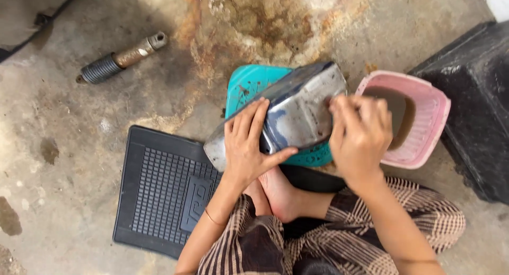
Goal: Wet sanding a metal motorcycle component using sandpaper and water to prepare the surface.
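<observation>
The left hand (246,148) grips the near edge of a dented grey metal cover (297,113), propped on a teal stool (249,84) left of the pink basin (424,132). The right hand (360,137), fingers bunched on its right end, seems mid-scrub; whether it holds anything I cannot tell. Further rubbing calls for a steady left-hand brace.

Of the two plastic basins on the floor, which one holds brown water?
The pink basin, beside the right hand, holds murky brown liquid. The teal basin lies under the metal part that the left hand steadies; no liquid shows there.
</observation>
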